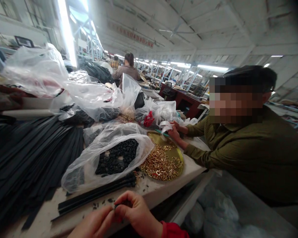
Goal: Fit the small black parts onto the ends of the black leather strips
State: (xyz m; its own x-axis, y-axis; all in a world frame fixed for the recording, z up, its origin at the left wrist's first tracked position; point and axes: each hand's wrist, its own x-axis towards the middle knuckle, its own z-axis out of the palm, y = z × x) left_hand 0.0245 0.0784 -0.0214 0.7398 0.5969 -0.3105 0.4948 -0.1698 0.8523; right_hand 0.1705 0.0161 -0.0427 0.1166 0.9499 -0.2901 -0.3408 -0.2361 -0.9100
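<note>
At the bottom edge, my left hand (95, 223) and my right hand (134, 210) meet fingertip to fingertip over the table's near edge. Both pinch a small dark piece (116, 207) between them; I cannot make out what it is. Just beyond my fingers lies a bundle of thin black strips (96, 193). Tiny black bits are scattered on the white tabletop (149, 190) beside them. A clear plastic bag of small black parts (116, 157) sits behind the strips.
A round gold tray (178, 152) holds several gold metal buckles. A person in an olive jacket (250, 155) leans in from the right, hands at the tray's far rim. Black straps (27, 158) pile up on the left; plastic bags (89, 92) crowd the back.
</note>
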